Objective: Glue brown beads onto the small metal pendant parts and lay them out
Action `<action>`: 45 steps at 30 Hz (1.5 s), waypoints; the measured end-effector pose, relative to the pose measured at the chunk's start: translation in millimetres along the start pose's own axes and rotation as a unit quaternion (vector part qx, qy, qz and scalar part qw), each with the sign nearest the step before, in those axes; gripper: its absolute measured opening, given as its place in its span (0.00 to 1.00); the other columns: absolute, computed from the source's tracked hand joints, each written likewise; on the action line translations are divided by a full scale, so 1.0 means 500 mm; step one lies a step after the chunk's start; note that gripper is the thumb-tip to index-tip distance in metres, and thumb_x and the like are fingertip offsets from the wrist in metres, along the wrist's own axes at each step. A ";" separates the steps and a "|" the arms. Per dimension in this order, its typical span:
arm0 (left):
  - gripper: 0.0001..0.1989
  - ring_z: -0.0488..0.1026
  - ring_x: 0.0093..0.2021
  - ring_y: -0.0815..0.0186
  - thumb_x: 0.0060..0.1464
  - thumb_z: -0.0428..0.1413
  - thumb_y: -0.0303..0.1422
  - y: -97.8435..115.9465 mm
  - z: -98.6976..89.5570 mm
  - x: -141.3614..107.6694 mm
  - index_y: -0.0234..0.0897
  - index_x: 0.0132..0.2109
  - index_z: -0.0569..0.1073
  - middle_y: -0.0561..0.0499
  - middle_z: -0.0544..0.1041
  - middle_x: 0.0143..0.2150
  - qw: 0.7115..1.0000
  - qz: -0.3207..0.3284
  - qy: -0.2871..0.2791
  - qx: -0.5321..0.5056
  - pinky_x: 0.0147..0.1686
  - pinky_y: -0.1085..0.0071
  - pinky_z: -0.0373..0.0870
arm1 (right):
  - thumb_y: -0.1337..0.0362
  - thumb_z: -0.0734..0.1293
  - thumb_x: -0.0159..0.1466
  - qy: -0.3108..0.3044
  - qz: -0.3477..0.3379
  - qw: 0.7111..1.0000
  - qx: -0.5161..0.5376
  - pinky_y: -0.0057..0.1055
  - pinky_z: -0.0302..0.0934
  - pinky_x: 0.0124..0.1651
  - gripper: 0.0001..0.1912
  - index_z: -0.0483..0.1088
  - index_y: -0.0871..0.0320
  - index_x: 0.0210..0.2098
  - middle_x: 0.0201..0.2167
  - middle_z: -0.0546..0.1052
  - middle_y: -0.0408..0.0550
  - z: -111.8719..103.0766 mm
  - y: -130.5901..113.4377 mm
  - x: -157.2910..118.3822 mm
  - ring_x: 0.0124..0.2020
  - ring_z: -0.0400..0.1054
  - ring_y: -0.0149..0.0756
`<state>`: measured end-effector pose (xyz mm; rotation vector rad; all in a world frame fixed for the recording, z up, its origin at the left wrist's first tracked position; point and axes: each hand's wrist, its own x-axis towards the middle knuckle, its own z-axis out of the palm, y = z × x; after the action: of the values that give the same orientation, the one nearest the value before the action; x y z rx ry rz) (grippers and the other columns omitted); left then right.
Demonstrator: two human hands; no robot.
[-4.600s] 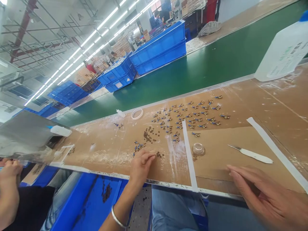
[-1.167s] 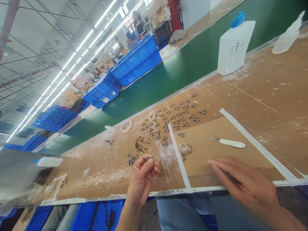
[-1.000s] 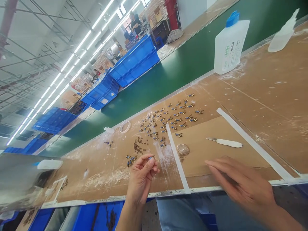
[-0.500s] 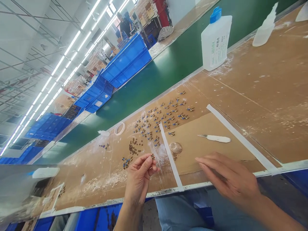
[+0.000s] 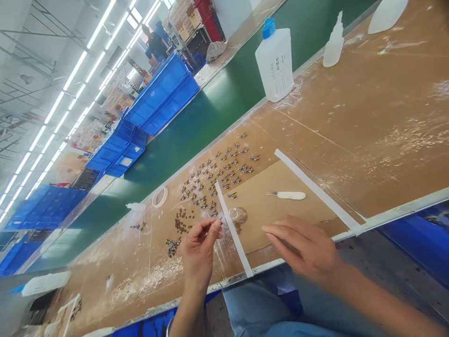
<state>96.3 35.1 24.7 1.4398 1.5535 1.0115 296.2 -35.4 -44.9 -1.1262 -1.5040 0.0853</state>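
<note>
Our left hand (image 5: 198, 248) pinches a small dark piece (image 5: 220, 218) between thumb and forefinger, other fingers curled, raised over the desk (image 5: 386, 89). Too small to tell which part it is. Our right hand (image 5: 303, 245) has long fingers lying together, thumb tip close under the forefinger; we can't tell if they touch or hold anything. It's over the near edge of the cardboard sheet (image 5: 259, 203).

From the left hand: pile of small blue-and-gold pieces (image 5: 171, 247) just beside at 9 o'clock, brown pellets (image 5: 180, 227) at 10 to 11, white ring (image 5: 160, 197) farther at 10 to 11. Spread-out blue-and-gold pieces (image 5: 236, 179) from 12 to 1, clear cup (image 5: 238, 215) at 2, beyond the left tape strip (image 5: 233, 234).

From the right hand: white-handled knife (image 5: 291, 195) near 11 to 12, blade toward 9. Big blue-capped bottle (image 5: 275, 70) at 11 to 12, nozzle bottle (image 5: 334, 49) near 12, both upright. Green belt (image 5: 182, 145) behind, blue crates (image 5: 164, 100) past it.

Our read: single-piece handling; something this tiny calls for fingertip control and a steady wrist.
</note>
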 end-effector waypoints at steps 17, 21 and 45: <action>0.09 0.74 0.28 0.68 0.49 0.64 0.41 0.004 0.028 0.017 0.40 0.34 0.82 0.54 0.80 0.27 0.982 0.071 -0.021 0.173 0.31 0.74 0.70 | 0.74 0.65 0.64 0.008 0.007 1.000 0.013 0.29 0.67 0.43 0.10 0.70 0.60 0.45 0.35 0.77 0.47 0.002 0.003 -0.002 0.37 0.70 0.29; 0.09 0.74 0.27 0.68 0.49 0.64 0.41 0.005 0.031 0.020 0.40 0.33 0.81 0.54 0.79 0.26 0.977 0.086 -0.025 0.192 0.30 0.73 0.70 | 0.74 0.66 0.63 0.006 0.007 1.000 0.011 0.29 0.67 0.43 0.11 0.70 0.61 0.45 0.35 0.77 0.47 0.001 0.003 0.000 0.37 0.69 0.30; 0.15 0.75 0.26 0.66 0.46 0.66 0.44 -0.120 -0.121 -0.132 0.35 0.31 0.79 0.51 0.79 0.25 0.967 -0.081 0.199 0.137 0.29 0.73 0.73 | 0.70 0.66 0.65 -0.009 -0.020 0.997 -0.074 0.25 0.66 0.50 0.07 0.71 0.56 0.43 0.33 0.79 0.42 -0.012 -0.005 -0.001 0.36 0.74 0.29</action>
<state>21.5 -36.4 -5.7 1.3127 2.1379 1.0638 299.5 -40.3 -42.0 -1.2152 -1.5692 -0.0448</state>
